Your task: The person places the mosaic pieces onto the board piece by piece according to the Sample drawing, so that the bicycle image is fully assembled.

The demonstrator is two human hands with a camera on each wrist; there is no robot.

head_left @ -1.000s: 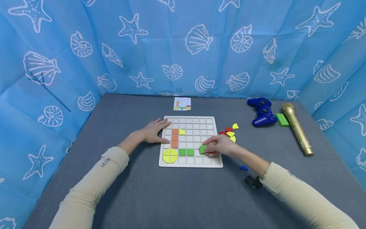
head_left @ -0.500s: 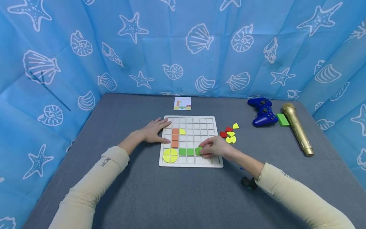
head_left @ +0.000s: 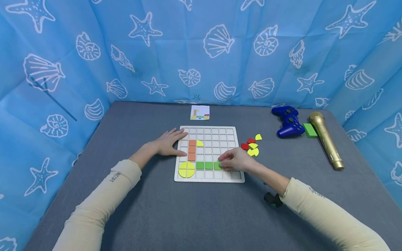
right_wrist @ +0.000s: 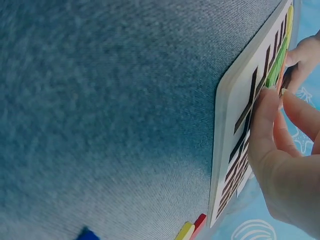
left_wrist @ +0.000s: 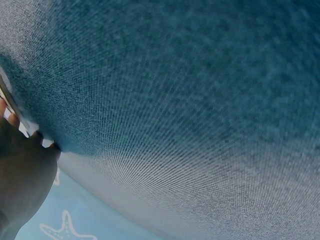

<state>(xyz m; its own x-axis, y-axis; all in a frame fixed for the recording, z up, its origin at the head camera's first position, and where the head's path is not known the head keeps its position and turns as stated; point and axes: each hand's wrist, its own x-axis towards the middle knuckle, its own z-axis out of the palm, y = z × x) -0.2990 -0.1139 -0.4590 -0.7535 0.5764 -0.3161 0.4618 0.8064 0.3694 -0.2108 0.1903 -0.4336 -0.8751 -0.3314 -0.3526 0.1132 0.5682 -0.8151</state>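
A white square grid board (head_left: 209, 180) lies on the grey table. My left hand (head_left: 168, 143) rests on its left edge, fingers spread and straight. My right hand (head_left: 239, 160) is low over the board's right part, thumb and fingertips at the right edge of a green square tile (head_left: 216, 165). That tile lies in line with two other green tiles (head_left: 204, 165). Left of them four-part yellow quarter circles form a yellow disc (head_left: 186, 169). A column of orange tiles (head_left: 192, 150) stands above, with a yellow quarter-circle tile (head_left: 199, 143) beside its top.
Loose red pieces (head_left: 245, 146) and yellow pieces (head_left: 252, 152) lie right of the board. A small printed card (head_left: 200, 113) is behind it. Farther right are a blue game controller (head_left: 289, 122), a green block (head_left: 310, 130) and a gold microphone (head_left: 326, 141). A blue piece (right_wrist: 88, 234) shows in the right wrist view.
My right hand has moved left with the green tile and lowered it from above the board into the cell beside the other two green tiles. My left hand has stayed in place.
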